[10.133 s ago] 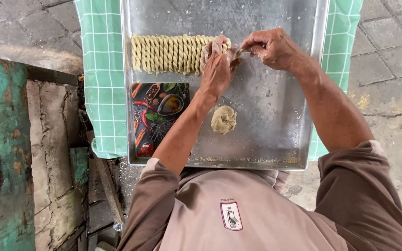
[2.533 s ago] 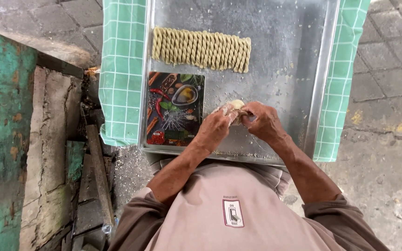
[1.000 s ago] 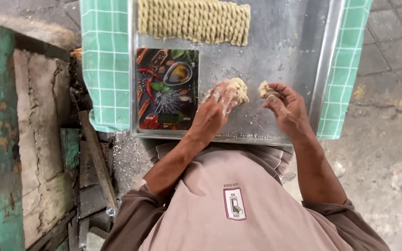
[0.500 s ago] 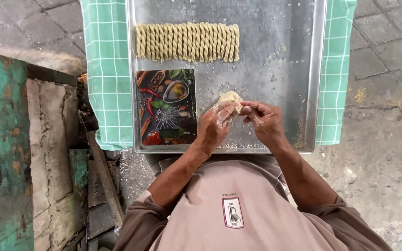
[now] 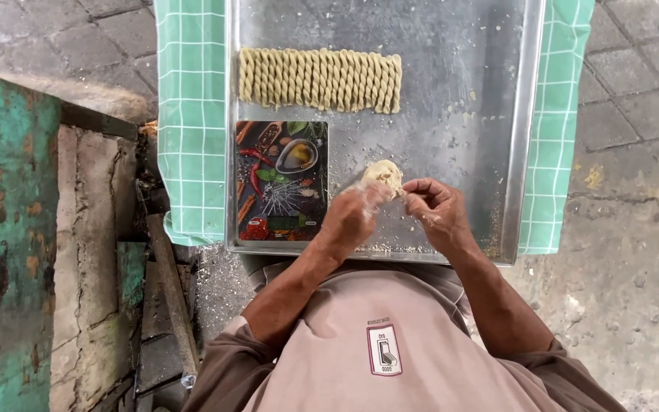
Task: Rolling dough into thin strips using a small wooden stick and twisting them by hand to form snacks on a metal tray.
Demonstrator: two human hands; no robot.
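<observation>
Right, both hands are low over the near half of the metal tray, meeting at a pale lump of dough. The left hand comes up from about seven o'clock, forearm angled toward one o'clock, fingers curled and closed on the lump's near edge. The right hand reaches in from five o'clock, wrist bent, thumb and fingertips pinched together at the dough's three o'clock side. Whether it grips the lump itself or a small bit pulled off it, I cannot tell. The dough sits just below the tray's middle, touching both hands.

At nine o'clock from the lump, just beside it, lies a dark rectangular board printed with chillies and spices. Up at twelve o'clock, well apart from the hands, a row of twisted dough ropes lies packed side by side across the tray. Crumbs dust the tray's near rim. Under the tray a green checked cloth shows on both sides. The person's beige shirt fills the bottom, over grey paving.
</observation>
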